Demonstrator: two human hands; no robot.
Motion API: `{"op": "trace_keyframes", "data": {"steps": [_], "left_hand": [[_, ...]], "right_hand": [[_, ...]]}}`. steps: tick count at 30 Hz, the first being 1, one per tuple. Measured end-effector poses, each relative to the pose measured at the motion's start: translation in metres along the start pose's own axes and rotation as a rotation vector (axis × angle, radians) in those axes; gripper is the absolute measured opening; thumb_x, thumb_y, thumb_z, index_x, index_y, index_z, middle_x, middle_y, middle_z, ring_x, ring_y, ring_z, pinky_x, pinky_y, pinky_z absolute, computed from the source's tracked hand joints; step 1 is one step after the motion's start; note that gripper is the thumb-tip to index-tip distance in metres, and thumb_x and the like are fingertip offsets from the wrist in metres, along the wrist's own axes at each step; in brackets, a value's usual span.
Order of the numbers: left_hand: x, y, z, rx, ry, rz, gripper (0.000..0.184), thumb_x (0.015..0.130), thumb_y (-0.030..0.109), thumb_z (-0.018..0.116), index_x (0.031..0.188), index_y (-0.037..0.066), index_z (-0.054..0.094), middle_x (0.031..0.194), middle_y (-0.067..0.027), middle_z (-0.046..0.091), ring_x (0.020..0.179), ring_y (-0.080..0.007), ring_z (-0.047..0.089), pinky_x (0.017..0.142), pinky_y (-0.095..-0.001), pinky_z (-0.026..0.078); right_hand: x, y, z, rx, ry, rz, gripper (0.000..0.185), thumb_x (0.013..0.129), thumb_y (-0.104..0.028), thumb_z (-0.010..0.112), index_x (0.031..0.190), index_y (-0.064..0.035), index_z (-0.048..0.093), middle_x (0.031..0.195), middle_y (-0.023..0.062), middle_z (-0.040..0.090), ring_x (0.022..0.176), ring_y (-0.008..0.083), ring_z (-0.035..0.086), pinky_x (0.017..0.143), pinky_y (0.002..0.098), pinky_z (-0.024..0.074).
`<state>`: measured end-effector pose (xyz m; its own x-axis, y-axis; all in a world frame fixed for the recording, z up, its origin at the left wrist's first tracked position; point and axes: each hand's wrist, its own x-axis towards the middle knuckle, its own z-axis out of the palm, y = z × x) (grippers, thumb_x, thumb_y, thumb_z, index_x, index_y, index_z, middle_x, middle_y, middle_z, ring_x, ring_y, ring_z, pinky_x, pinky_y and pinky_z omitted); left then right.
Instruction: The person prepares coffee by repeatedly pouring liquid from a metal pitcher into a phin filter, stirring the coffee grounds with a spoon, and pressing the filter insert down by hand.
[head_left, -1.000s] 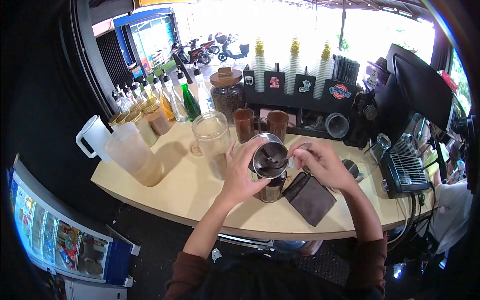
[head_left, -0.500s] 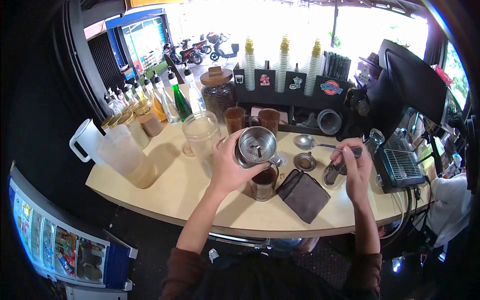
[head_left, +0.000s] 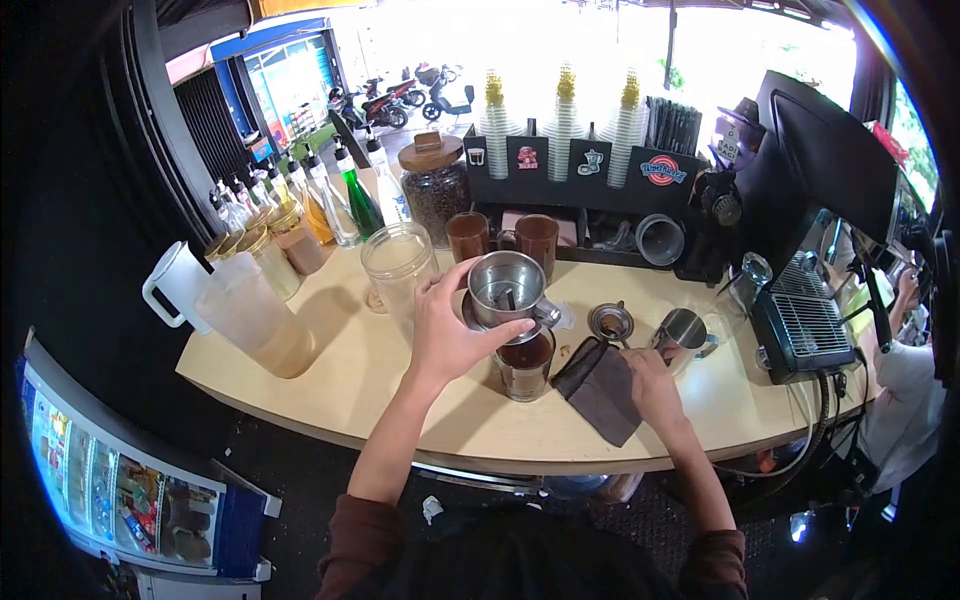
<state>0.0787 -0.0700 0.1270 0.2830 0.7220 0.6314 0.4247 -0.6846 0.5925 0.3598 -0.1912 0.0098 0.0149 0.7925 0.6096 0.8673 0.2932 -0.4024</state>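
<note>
left hand [head_left: 446, 325] is holding a metal cup [head_left: 505, 287]; a dark cloth [head_left: 600, 400] is lying beside the right hand [head_left: 655, 385], whose grip is unclear.

A shiny silver metal cup with a rounded side handle and a wider metal rim beneath it is directly over the clear drinking glass of dark brown liquid [head_left: 525, 372], its open mouth [head_left: 506, 284] facing up and a narrow dark piece showing inside; whether it touches the upright glass is hidden. Just right of the glass lies a dark grey-brown folded cloth [head_left: 598, 397], flat and angled, and beyond the cloth, right of the glass, a small round silver metal dish [head_left: 611, 321], dark-centred.
</note>
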Motion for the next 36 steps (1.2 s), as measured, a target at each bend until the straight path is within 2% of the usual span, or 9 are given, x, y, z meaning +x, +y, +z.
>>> {"op": "trace_keyframes", "data": {"steps": [7,14,16,20,22,24,27,32,36], "left_hand": [[-0.005,0.005,0.001,-0.102,-0.026,-0.029,0.077,0.053,0.032,0.091,0.117,0.002,0.06,0.109,-0.0138,0.065,0.108,-0.0261,0.059,0.095,-0.0391,0.045],[-0.019,0.015,0.006,0.061,0.04,0.042,0.076,0.055,0.038,0.089,0.119,0.01,0.058,0.108,-0.0061,0.067,0.103,-0.0225,0.06,0.101,-0.0434,0.032],[-0.021,0.019,0.006,0.049,0.02,0.063,0.077,0.056,0.037,0.089,0.121,0.011,0.056,0.108,-0.0039,0.067,0.105,-0.0192,0.059,0.101,-0.0441,0.028],[-0.022,0.022,0.007,0.145,0.052,0.176,0.077,0.055,0.035,0.088,0.121,0.013,0.055,0.11,-0.0024,0.066,0.107,-0.0175,0.058,0.099,-0.043,0.029],[-0.022,0.022,0.007,0.137,0.048,0.233,0.079,0.053,0.031,0.088,0.123,0.014,0.054,0.117,-0.0019,0.062,0.108,-0.0184,0.057,0.099,-0.0427,0.029],[-0.024,0.022,0.005,0.167,0.052,0.258,0.08,0.052,0.029,0.088,0.123,0.014,0.054,0.12,-0.0019,0.06,0.109,-0.0187,0.057,0.099,-0.0429,0.029],[-0.027,0.023,0.002,0.218,0.052,0.308,0.082,0.051,0.026,0.087,0.125,0.014,0.053,0.124,-0.0017,0.057,0.11,-0.0191,0.056,0.1,-0.043,0.029],[-0.025,0.028,0.0,0.237,0.045,0.358,0.082,0.051,0.025,0.086,0.125,0.016,0.053,0.125,-0.0009,0.057,0.113,-0.0183,0.055,0.101,-0.0433,0.029],[-0.023,0.027,-0.001,0.247,0.041,0.393,0.082,0.05,0.024,0.086,0.124,0.015,0.053,0.122,-0.0023,0.059,0.112,-0.0193,0.056,0.102,-0.0446,0.027]], "right_hand": [[-0.006,-0.007,-0.001,-0.132,-0.089,-0.071,0.029,0.083,-0.014,0.066,0.108,0.0011,0.061,0.1,0.0153,0.061,0.091,0.0312,0.057,0.079,0.0405,0.047],[-0.013,-0.011,-0.034,0.033,-0.049,-0.032,0.033,0.08,-0.007,0.069,0.111,-0.0003,0.06,0.111,0.0175,0.061,0.103,0.0332,0.058,0.089,0.0407,0.0457],[-0.013,-0.005,-0.051,-0.092,0.272,-0.098,0.036,0.08,-0.003,0.067,0.116,-0.0027,0.059,0.115,0.0159,0.061,0.104,0.0297,0.058,0.088,0.039,0.0461],[-0.013,0.028,-0.07,-0.272,0.471,0.032,0.036,0.085,0.0,0.062,0.121,-0.0019,0.056,0.116,0.0165,0.06,0.106,0.0307,0.058,0.09,0.039,0.0458],[-0.025,0.057,-0.064,0.064,0.366,0.236,0.033,0.089,0.001,0.057,0.122,-0.0007,0.054,0.115,0.0167,0.06,0.108,0.0307,0.057,0.093,0.0379,0.0444],[-0.025,0.063,-0.058,0.025,0.371,0.134,0.028,0.094,-0.003,0.053,0.122,-0.0004,0.054,0.113,0.0156,0.06,0.108,0.028,0.058,0.093,0.0359,0.044],[-0.026,0.068,-0.05,0.125,0.55,0.316,0.026,0.097,-0.009,0.05,0.121,0.0001,0.054,0.112,0.0135,0.06,0.107,0.024,0.058,0.093,0.0334,0.0437],[-0.038,0.117,-0.041,0.672,0.316,0.475,0.016,0.1,-0.017,0.048,0.095,-0.0031,0.054,0.088,0.0039,0.058,0.084,0.0125,0.055,0.08,0.0289,0.044],[-0.036,0.103,-0.035,0.898,0.399,0.495,0.018,0.1,-0.017,0.05,0.083,-0.0081,0.048,0.076,-0.0006,0.051,0.074,0.0091,0.049,0.071,0.0272,0.0412]]}}
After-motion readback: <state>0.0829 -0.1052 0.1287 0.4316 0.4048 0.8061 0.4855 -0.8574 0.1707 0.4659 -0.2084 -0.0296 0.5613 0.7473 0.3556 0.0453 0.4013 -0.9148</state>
